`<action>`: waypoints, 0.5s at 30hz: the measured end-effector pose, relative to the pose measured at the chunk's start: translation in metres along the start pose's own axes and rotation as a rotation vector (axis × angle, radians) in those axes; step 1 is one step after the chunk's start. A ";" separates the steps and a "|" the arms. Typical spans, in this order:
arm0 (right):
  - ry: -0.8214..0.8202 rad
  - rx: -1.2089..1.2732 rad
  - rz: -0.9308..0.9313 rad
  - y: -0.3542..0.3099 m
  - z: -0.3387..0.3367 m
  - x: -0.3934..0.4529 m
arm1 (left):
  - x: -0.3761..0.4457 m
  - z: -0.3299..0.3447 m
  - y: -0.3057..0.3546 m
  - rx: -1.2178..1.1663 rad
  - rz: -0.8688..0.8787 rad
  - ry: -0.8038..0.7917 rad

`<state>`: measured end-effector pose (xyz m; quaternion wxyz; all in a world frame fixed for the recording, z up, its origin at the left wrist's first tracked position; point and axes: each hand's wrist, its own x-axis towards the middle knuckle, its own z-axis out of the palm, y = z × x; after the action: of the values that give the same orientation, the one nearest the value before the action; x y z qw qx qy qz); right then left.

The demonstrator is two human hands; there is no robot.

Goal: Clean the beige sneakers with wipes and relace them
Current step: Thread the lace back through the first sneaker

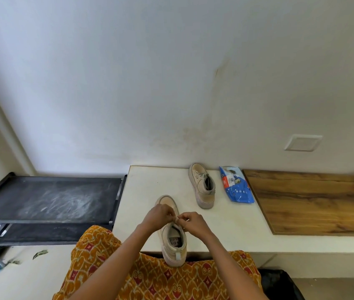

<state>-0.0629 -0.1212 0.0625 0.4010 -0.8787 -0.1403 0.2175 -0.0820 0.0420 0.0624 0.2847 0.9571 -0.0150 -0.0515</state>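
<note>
The near beige sneaker [172,232] stands at the desk [226,217] edge, left hand [157,215] and right hand [193,221] each in a pinching grip on its lace over the tongue, so relacing seems underway, next tying; the second sneaker [202,185] sits beyond.

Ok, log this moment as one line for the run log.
step: lacing | left hand + right hand: pinching lace at near sneaker | far sneaker: laced, beside wipes pack
</note>
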 end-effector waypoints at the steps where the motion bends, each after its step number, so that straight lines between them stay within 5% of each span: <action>1: 0.007 -0.010 -0.013 -0.001 0.000 -0.001 | 0.000 0.001 -0.002 -0.013 -0.005 0.013; 15: 0.310 -0.438 -0.069 -0.019 0.028 0.001 | -0.001 -0.001 -0.017 -0.387 -0.152 -0.018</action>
<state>-0.0773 -0.0912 0.0607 0.2254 -0.9621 -0.1506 0.0308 -0.0830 0.0572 0.0537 0.4584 0.8824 0.0649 -0.0835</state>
